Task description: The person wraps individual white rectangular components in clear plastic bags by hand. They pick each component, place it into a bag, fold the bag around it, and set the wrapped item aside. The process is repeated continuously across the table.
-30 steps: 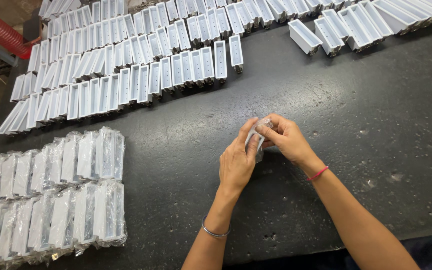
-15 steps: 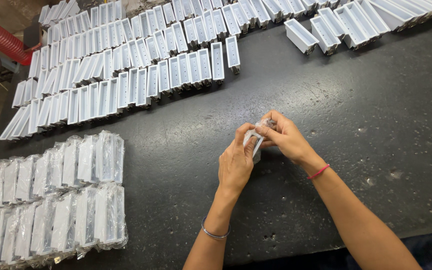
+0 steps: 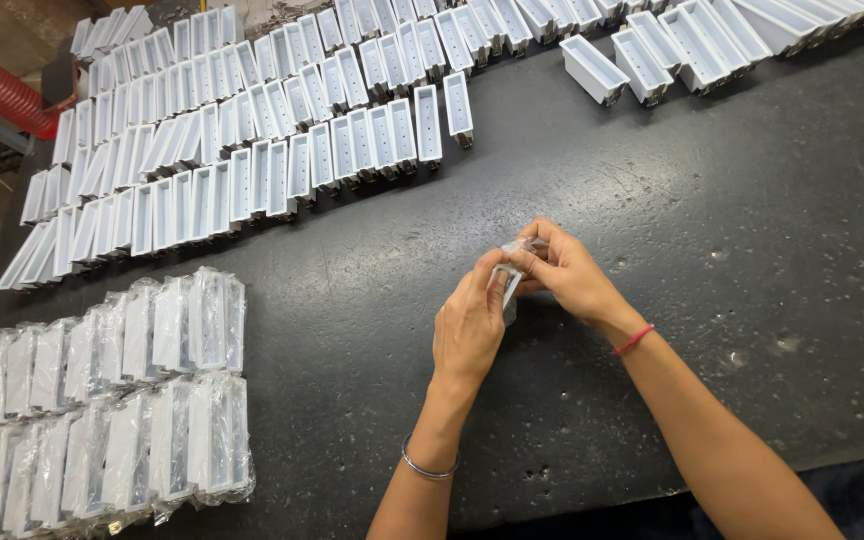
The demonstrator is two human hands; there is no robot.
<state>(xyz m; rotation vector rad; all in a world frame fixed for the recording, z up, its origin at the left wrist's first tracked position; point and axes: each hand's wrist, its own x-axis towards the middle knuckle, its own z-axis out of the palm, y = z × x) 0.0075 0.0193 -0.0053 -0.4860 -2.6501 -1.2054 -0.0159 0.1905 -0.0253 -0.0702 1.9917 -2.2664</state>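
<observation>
Hands are meeting over the middle of the dark table point(image 3: 752, 250): the left hand point(image 3: 469, 325) and right hand point(image 3: 564, 270) are both pinching a small white part in a clear plastic bag point(image 3: 508, 272). Bare white parts point(image 3: 242, 130) are lining the far edge; bagged parts point(image 3: 102, 400) are crowding the near left corner.

We wore no sleeves: both forearms were bare. Our left hand point(image 3: 469, 325) had 1 thin silver bangle at the wrist, our right hand point(image 3: 565, 272) 1 red thread band
</observation>
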